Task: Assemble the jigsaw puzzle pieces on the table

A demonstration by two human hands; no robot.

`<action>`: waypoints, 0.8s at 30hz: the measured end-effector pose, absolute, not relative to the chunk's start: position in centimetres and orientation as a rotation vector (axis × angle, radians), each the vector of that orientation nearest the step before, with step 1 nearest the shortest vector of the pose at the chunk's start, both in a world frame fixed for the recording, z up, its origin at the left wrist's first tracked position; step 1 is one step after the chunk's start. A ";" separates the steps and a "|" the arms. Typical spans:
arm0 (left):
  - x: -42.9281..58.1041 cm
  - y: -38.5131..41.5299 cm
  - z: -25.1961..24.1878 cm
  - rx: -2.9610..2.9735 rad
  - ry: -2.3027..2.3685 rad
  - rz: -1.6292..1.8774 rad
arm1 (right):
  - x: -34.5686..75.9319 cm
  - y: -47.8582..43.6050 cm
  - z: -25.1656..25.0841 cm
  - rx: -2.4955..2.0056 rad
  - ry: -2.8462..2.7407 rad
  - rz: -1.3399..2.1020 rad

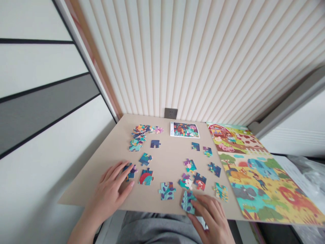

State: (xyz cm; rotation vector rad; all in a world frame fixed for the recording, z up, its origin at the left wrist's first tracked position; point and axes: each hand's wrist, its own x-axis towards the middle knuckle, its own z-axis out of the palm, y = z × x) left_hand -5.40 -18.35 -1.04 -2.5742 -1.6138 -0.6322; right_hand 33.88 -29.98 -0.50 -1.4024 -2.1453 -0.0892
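My right hand (pixel 209 215) pinches a teal leaf-patterned puzzle piece (pixel 187 202) at the table's front edge, fingers on top and thumb low at its side. My left hand (pixel 114 184) lies with fingers stretched out, their tips on a dark blue puzzle piece (pixel 131 171) and partly covering it; its thumb rests apart. Just right of those fingertips is a piece with a red shape (pixel 146 177). A teal piece with purple leaves (pixel 167 191) lies between my hands. Beyond my right hand are a white-and-teal piece (pixel 186 182) and a dark blue one with red (pixel 200 181).
Overlapping puzzle pieces (pixel 137 140) are heaped at the back left of the table (pixel 101 149). A printed picture card (pixel 185 130) lies near the ribbed wall (pixel 162 57), below a socket (pixel 171 113). Farm (pixel 236 139) and safari (pixel 264 186) puzzles cover the right side.
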 end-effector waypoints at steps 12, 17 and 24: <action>-6.1 -18.1 -1.7 -2.570 -1.569 -0.552 | 30.6 -28.0 1.8 -1.523 -2.147 0.040; -6.3 -17.9 -2.0 -2.576 -1.564 -0.564 | 30.5 -28.3 2.0 -1.568 -2.190 0.056; -5.4 -18.2 -1.6 -2.525 -1.502 -0.729 | 37.1 -30.0 0.0 -1.864 -1.893 -0.214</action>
